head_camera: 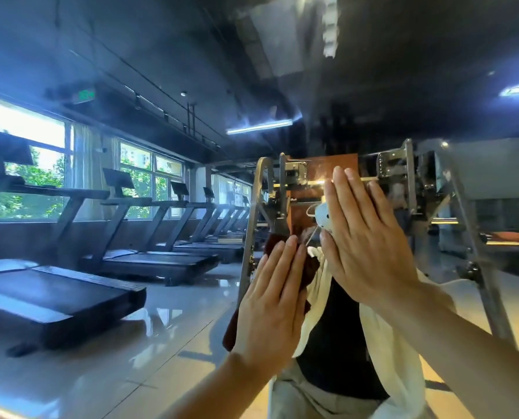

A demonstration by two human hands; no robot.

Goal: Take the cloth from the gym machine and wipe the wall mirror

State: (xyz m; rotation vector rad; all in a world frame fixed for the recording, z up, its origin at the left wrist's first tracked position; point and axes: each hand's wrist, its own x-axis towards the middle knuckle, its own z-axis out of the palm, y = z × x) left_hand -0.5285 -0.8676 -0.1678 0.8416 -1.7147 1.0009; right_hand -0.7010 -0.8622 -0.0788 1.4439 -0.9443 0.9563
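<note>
Pressing flat, your left hand point(272, 294) spreads the soft dark maroon cloth point(309, 269) on the wall mirror point(161, 297); your right hand point(362, 234) lies open above. Keep it under your palm; limp fabric likely slides on glass.

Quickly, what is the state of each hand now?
Left hand: open, straight fingers pressing the dark red cloth on the mirror.
Right hand: open, flat, holding nothing.

The glossy tiled floor point(173, 303) reflected in front of me carries a row of treadmills point(149, 261) along its left edge under the windows, the nearest one point(49, 297) lowest and largest, and a metal-framed gym machine point(452, 207) stands toward its right side.
</note>
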